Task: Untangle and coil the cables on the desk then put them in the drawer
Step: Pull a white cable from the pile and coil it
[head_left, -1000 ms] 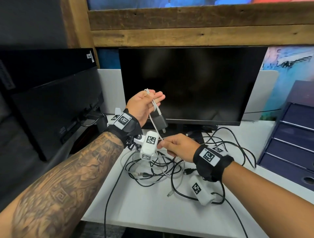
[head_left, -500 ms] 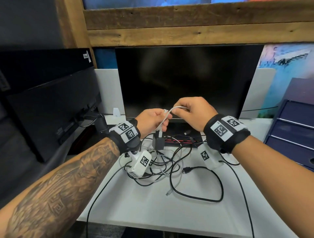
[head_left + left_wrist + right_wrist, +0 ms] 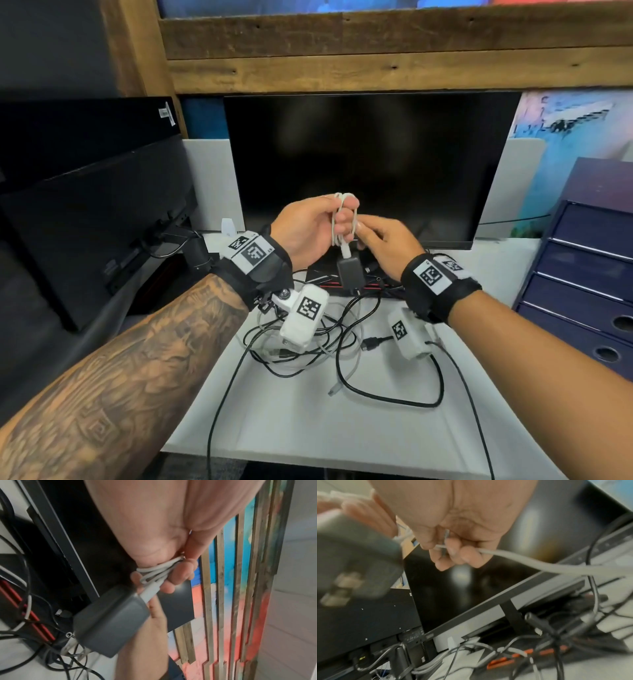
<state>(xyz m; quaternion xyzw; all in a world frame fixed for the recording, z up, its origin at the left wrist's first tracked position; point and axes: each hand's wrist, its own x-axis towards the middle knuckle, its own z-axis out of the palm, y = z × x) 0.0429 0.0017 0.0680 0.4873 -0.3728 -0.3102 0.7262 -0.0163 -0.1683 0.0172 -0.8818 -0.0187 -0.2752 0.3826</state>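
Desk [image 3: 308, 428] cluttered; both hands pinching white cable [image 3: 344, 219], right-wrist view alone showing trailing end

Desk surroundings, non-task items.
Dark monitor [image 3: 363, 168] centred at back of white desk [image 3: 308, 431], screen off. Second monitor [image 3: 99, 219] at left, seen from behind, angled away, white label near top corner. White partition panel [image 3: 210, 178] between the two. Rough wooden beams [image 3: 394, 48] across wall above. Colourful painting [image 3: 579, 137] at right behind monitor; slatted painted wood in left wrist view [image 3: 231, 588]. Black pad with red stripes [image 3: 373, 286] under centre monitor. Small white object [image 3: 228, 226] standing near left monitor's base, kind unclear.
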